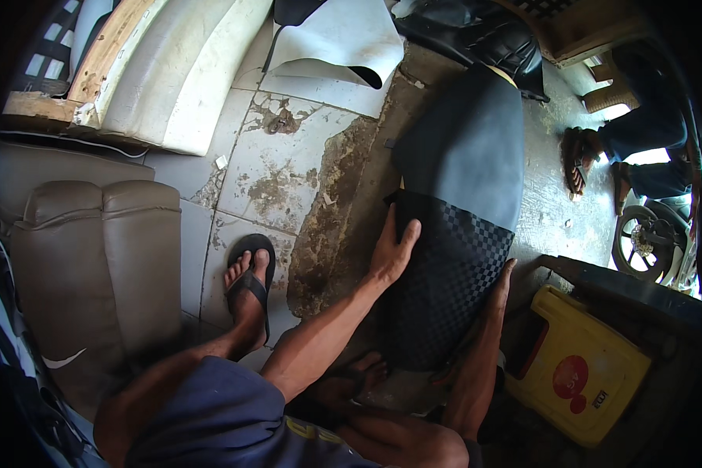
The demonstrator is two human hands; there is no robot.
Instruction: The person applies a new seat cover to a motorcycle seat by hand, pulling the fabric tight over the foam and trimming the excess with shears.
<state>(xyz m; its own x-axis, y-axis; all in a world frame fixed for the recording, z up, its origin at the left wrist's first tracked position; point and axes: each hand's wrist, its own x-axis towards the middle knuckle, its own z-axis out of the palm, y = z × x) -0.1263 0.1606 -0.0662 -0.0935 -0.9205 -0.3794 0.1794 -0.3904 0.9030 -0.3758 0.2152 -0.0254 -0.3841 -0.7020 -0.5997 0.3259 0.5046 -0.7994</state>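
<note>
A long black motorcycle seat (464, 156) stands tilted in front of me, its upper part smooth and its lower part covered in a checkered texture. At its top edge a strip of yellowish foam shows. My left hand (396, 248) grips the left side near the seam between the two textures, thumb on top and fingers partly hidden along the edge. My right hand (503, 287) presses against the right side of the checkered part, lower down, with most of its fingers hidden behind the edge. The seat's lower end sits between my legs, in shadow.
Brown padded cushions (93, 265) stand at the left, below a pale moulded panel (187, 70). White sheet material (335, 47) and black sheeting (491, 31) lie at the back. A yellow plastic stool-like box (593, 366) is at the right. Another person's sandalled foot (577, 162) and a wheel (643, 242) are beyond.
</note>
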